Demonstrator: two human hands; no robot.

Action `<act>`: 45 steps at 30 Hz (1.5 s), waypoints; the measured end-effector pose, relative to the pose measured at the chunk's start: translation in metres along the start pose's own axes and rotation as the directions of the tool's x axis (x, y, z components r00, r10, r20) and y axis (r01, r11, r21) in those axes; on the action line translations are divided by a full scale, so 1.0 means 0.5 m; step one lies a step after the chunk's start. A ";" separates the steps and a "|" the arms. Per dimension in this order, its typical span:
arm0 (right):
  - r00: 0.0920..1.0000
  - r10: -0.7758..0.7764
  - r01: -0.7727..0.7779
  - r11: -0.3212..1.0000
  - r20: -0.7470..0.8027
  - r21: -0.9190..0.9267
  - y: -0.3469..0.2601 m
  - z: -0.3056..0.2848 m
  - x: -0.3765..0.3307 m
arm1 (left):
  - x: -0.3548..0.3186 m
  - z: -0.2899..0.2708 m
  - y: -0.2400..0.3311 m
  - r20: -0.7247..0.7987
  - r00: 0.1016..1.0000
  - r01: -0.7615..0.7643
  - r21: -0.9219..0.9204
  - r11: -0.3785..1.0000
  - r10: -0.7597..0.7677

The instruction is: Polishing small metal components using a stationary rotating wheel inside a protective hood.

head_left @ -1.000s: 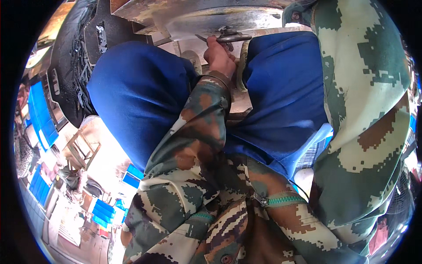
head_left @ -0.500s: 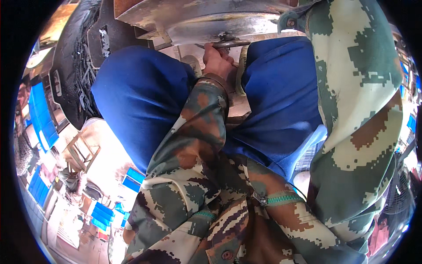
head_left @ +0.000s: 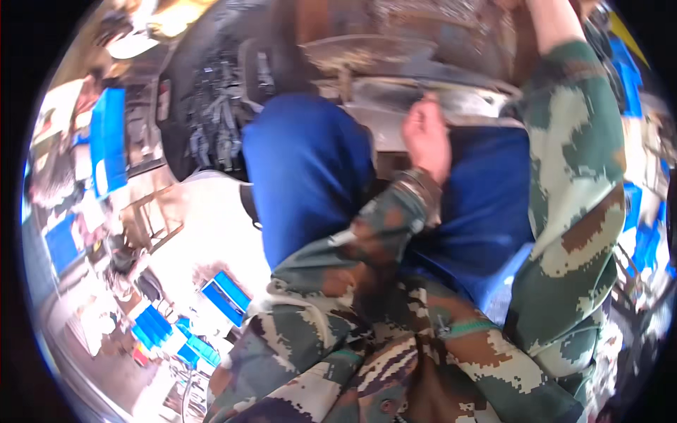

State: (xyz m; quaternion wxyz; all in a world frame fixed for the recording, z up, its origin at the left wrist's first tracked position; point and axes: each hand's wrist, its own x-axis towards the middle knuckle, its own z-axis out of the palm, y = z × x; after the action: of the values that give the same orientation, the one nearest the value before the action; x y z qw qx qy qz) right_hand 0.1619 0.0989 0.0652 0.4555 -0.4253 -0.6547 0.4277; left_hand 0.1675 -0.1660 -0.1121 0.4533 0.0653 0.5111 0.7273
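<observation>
My left hand (head_left: 427,134) is raised over the gap between my knees, close to the near edge of a metal machine part (head_left: 395,92). Its fingers look curled together, with motion blur over the tips; whatever they may hold is not clear. At the top right, my right arm reaches up and forward, and only the wrist end of my right hand (head_left: 552,21) shows. The fingers there are cut off by the picture's upper edge. A brownish metal body (head_left: 451,35) of the machine lies beyond my left hand.
Left of my knees stands a black rounded part (head_left: 211,120) with dark shavings or strips on it. Blue bins or boxes (head_left: 107,141) and a wooden stool-like frame (head_left: 151,218) are on the left. More blue things (head_left: 624,74) stand at the far right.
My left hand has left the dark metal bar it was at under the machine edge and come up to the right. My right forearm now shows at the top. The whole view has shifted.
</observation>
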 end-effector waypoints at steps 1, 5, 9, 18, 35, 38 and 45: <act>0.998 0.064 -0.064 0.997 -0.007 -0.033 0.008 -0.020 0.015 | -0.010 0.026 0.019 0.080 0.995 -0.056 -0.013 0.998 0.057; 0.995 0.071 -0.071 0.997 -0.076 0.002 0.015 -0.029 0.014 | -0.010 0.122 0.190 0.285 0.958 0.053 -0.052 0.997 -0.036; 0.995 0.057 -0.054 0.997 -0.080 0.049 0.022 0.003 0.016 | 0.049 0.187 0.323 0.365 0.920 -0.130 -0.053 0.990 0.140; 0.997 0.027 -0.041 0.981 -0.078 -0.191 0.040 -0.015 0.043 | 0.282 0.302 0.374 0.386 0.851 -0.377 -0.025 0.926 0.357; 0.993 0.069 -0.070 0.997 -0.097 -0.007 0.024 -0.002 0.017 | 0.401 0.207 0.290 0.513 0.784 -0.616 0.566 0.549 0.350; 0.996 0.067 -0.066 0.998 -0.062 0.025 0.007 -0.012 0.023 | 0.457 0.201 0.258 0.550 0.744 -0.611 0.328 0.721 0.380; 0.998 0.031 -0.025 0.994 -0.060 0.110 -0.003 0.004 -0.001 | 0.400 0.190 0.331 0.488 0.860 -0.442 0.565 0.697 0.150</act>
State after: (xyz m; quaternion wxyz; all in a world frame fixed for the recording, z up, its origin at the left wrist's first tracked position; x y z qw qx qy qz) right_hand 0.1599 0.0978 0.0662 0.4921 -0.4220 -0.6099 0.4558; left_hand 0.0065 0.0333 -0.0085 0.3699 0.4533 0.6105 0.5338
